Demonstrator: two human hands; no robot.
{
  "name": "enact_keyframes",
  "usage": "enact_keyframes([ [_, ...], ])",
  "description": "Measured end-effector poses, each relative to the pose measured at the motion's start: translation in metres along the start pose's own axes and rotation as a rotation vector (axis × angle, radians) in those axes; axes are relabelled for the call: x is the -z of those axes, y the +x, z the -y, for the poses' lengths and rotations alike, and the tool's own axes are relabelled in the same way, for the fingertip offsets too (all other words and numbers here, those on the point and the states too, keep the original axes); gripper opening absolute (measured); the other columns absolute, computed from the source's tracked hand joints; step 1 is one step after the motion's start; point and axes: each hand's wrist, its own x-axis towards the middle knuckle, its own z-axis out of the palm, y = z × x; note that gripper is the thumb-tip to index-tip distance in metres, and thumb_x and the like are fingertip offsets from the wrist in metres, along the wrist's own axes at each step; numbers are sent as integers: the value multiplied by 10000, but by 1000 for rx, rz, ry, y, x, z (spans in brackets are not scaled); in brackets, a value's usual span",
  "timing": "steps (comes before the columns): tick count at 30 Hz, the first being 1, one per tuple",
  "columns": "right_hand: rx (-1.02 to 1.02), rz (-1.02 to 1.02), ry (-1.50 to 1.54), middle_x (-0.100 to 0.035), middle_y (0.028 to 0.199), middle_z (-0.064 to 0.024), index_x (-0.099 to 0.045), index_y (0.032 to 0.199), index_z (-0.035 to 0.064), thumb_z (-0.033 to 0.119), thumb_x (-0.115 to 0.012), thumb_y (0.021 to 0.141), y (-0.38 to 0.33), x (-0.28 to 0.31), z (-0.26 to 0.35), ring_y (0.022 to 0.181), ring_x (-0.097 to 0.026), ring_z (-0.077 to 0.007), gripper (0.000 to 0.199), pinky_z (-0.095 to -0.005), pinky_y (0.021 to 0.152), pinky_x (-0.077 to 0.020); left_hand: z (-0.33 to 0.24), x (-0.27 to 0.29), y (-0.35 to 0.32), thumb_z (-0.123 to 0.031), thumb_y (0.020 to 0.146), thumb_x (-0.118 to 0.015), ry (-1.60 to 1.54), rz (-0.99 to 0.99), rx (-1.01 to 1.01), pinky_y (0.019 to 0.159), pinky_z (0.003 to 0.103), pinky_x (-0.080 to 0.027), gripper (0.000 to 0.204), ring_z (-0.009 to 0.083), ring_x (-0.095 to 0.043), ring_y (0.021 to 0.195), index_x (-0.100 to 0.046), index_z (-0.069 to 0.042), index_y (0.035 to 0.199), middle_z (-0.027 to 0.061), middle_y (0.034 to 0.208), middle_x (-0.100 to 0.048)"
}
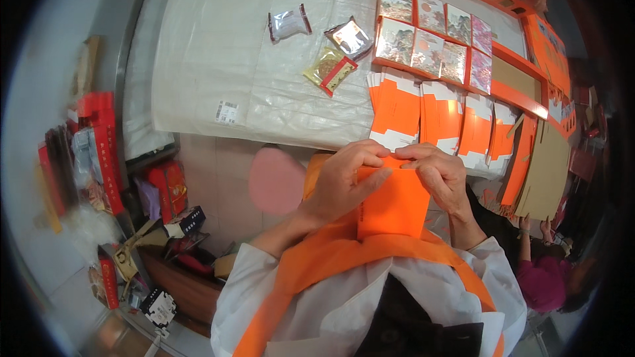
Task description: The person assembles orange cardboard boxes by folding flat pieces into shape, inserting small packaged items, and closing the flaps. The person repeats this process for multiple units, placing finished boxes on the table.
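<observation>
An orange paper carton [395, 203] stands close to my chest, with its top edge between both hands. My left hand [349, 182] has its fingers bent over the far left of that edge, and the thumb lies across the near side. My right hand [438, 170] pinches the top edge on the right, with fingertips nearly meeting the left ones. Whether the carton is flat or opened out I cannot tell. Just beyond the hands, on the table, lie fanned stacks of flat orange-and-white cartons [397, 107].
Three wrapped pastries, one silver [290, 24], one dark-edged [349, 38] and one yellow-red [331, 70], lie on the plastic-covered table [218, 46]. An orange tray [405, 69] holds several printed boxes. A pink stool [276, 180] stands below. Another person [544, 281] works at right.
</observation>
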Motion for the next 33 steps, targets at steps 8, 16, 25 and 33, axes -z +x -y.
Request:
enact_keyframes([
  [8, -118, 213, 139, -480, 1276, -176, -492, 1211, -13, 186, -419, 930, 85, -53, -21, 1180, -461, -291, 352, -360, 952, -399, 6, 102, 36, -237, 766, -705, 305, 486, 405, 667, 310, -443, 357, 164, -566, 780, -520, -25, 986, 80, 882, -596],
  [16, -350, 91, -904, -448, 1203, -168, -339, 1305, 76, 322, -699, 721, 219, -74, -240, 1106, -478, -325, 728, -434, 891, -416, 107, 176, -11, -324, 895, -547, -412, -553, 566, 853, 304, -434, 682, 162, -513, 1036, -194, -22, 1394, 110, 1169, -505],
  [25, -577, 59, -694, -605, 938, -155, -372, 1272, 39, 367, -788, 593, 245, -84, -305, 863, -602, -262, 861, -399, 701, -478, 166, 182, -70, -284, 941, -470, -286, -976, 542, 939, 318, -382, 640, 189, -431, 1154, -131, -3, 1407, 130, 1286, -413],
  [33, -656, -170, 238, -636, 895, -47, -583, 1091, 19, 241, -656, 800, 200, -77, -204, 740, -580, -98, 373, -229, 594, -457, 147, 168, -48, -240, 939, -466, -115, -860, 474, 954, 315, -360, 614, 187, -439, 1135, -150, 16, 1399, 132, 1281, -416],
])
